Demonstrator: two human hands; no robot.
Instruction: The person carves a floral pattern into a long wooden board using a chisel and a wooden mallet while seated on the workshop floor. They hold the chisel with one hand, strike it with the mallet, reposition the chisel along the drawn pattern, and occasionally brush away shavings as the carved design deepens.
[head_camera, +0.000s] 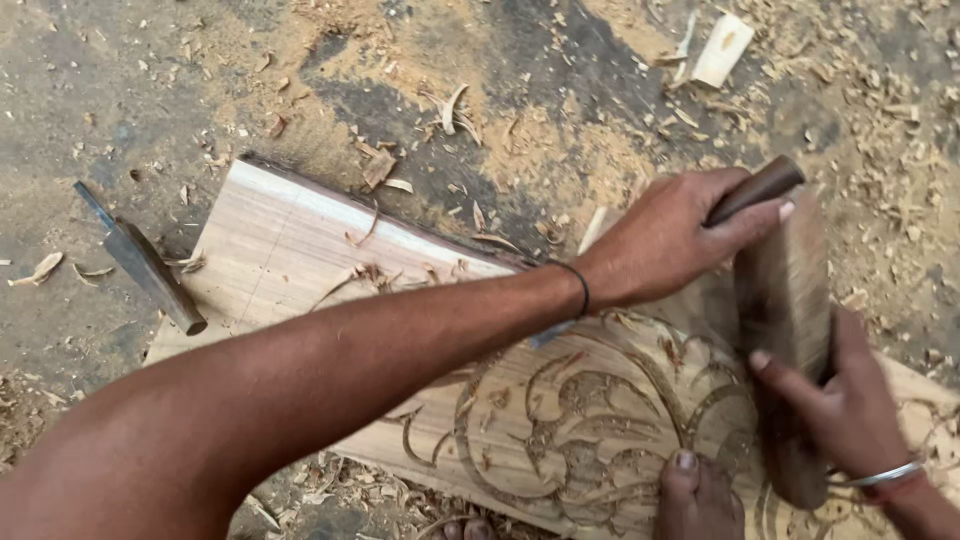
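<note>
- Stretching across from seven o'clock toward two o'clock, the person's bare left forearm is lying nearest the camera, a thin black band (581, 288) circling its wrist.
- At two o'clock the left hand (668, 240) is wrapping closed around the dark brown rounded handle of a chisel (757, 189), thumb lying along the handle; the grey blade is only peeking out below the wrist, near the centre.
- At four o'clock the right hand (845, 400) is gripping a blurred, blocky wooden mallet (787, 330), fingers curling over its lower part; a silver bangle with a red thread (888, 477) is sitting on that wrist.
- The mallet is standing just beside the chisel handle, its upper part level with the left hand's fingertips; whether they are touching, I cannot tell.
- Under both hands, from ten o'clock down to five o'clock, a pale wooden plank with curling leaf-like carving (560, 430) is lying on the ground; its ten o'clock end is plain and uncarved.
- At six o'clock a bare foot's toes (694, 490) are pressing on the carved part of the plank.
- At nine o'clock a second chisel with a flat metal blade and dark handle (145, 265) is resting with its handle end on the plank's corner.
- Wood shavings and sawdust (560, 130) are covering the dirt ground all around, with a pale offcut of wood (722, 50) lying at one o'clock.
</note>
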